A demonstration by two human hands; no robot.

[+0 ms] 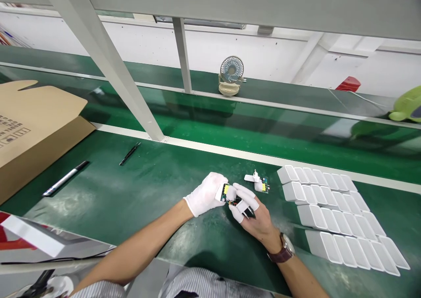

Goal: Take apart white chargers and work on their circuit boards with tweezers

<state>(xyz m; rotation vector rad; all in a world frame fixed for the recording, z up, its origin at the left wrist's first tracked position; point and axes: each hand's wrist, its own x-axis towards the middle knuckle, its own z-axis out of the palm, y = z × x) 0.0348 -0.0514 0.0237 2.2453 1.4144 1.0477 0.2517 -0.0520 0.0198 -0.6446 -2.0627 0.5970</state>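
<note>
Head view: midway between desk [151,184] edges, left hand [207,196] pinches circuit board [225,192], right hand [255,217] white part [242,206], ideally gently

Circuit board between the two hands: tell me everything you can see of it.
The circuit board is small and dark green, with tiny components, a yellow block and a rounded whitish lump. It is held over the green table, in the white-gloved left hand. The right hand, with white-covered fingers, holds a white piece close by; whether board and piece are joined is too small to tell.
</note>
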